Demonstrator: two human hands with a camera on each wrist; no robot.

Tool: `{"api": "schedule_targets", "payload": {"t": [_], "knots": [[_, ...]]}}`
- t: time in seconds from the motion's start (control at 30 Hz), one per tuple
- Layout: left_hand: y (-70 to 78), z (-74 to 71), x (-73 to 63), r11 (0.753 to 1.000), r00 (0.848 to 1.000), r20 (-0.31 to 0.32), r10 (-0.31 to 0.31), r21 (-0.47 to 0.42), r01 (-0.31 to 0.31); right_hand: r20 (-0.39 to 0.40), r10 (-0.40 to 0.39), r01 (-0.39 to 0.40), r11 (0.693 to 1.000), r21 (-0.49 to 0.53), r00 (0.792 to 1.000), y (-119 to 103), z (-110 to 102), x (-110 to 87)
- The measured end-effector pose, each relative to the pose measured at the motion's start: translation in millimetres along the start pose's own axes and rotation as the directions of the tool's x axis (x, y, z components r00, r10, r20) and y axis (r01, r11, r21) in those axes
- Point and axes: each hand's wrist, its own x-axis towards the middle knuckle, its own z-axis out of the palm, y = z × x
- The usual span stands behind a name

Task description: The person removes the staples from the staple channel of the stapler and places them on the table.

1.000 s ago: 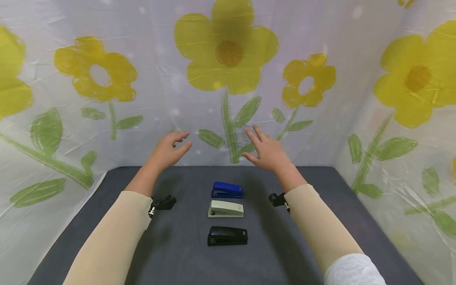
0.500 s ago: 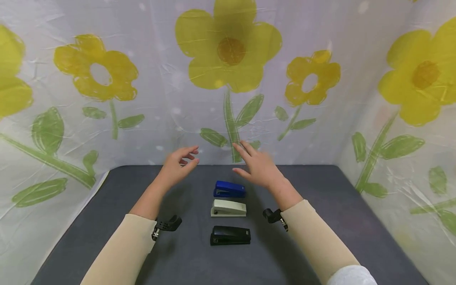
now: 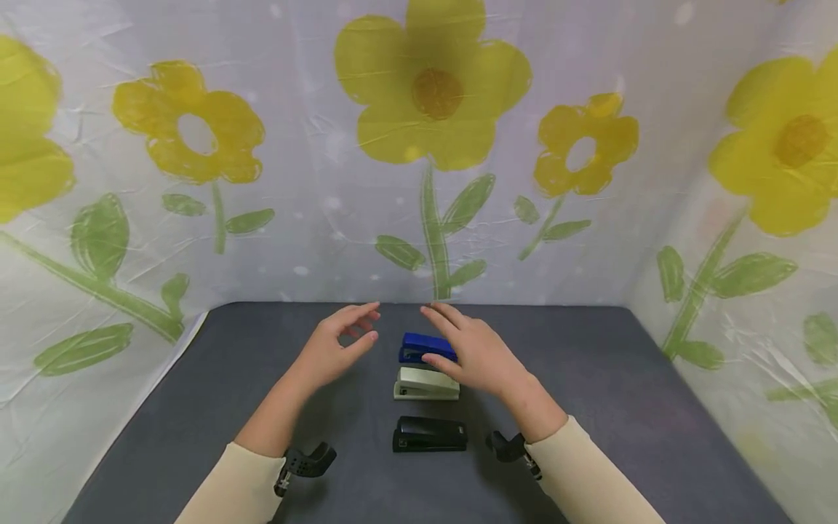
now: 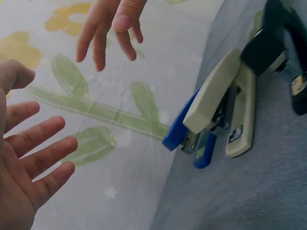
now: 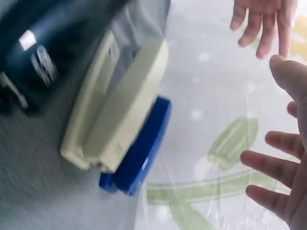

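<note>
Three staplers lie in a column on the dark grey table: a blue stapler (image 3: 422,347) farthest away, a cream stapler (image 3: 425,384) in the middle, a black stapler (image 3: 429,434) nearest. My left hand (image 3: 332,348) hovers left of the blue and cream ones, fingers relaxed and holding nothing. On the other side my right hand (image 3: 476,353) is above the table with its fingers spread, overlapping the right ends of the blue and cream staplers in the head view. The left wrist view shows the cream stapler (image 4: 218,96) apart from the left palm (image 4: 17,177).
Behind the table (image 3: 563,364) hangs a pale curtain (image 3: 314,240) printed with yellow flowers, and it continues along both sides. A black wrist camera (image 3: 310,460) sits on the left cuff, another black wrist camera (image 3: 505,445) on the right.
Both hands have come lower and back toward me, from in front of the curtain to beside the staplers, and closer together. The staplers keep their places on the table.
</note>
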Motion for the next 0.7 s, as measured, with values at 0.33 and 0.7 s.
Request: {"api": "schedule_targets", "payload": {"t": [0.33, 0.7], "knots": [[7.4, 14.7, -34.6, 1.0, 0.998, 0.067, -0.001, -0.019, 0.002, 0.043, -0.055, 0.051, 0.994, 0.092, 0.998, -30.3, 11.9, -26.2], [-4.7, 37.5, -71.6, 0.983, 0.989, 0.142, -0.046, -0.171, 0.07, 0.11, -0.072, 0.052, 0.982, 0.182, 0.991, -53.9, 27.0, -41.1]]}}
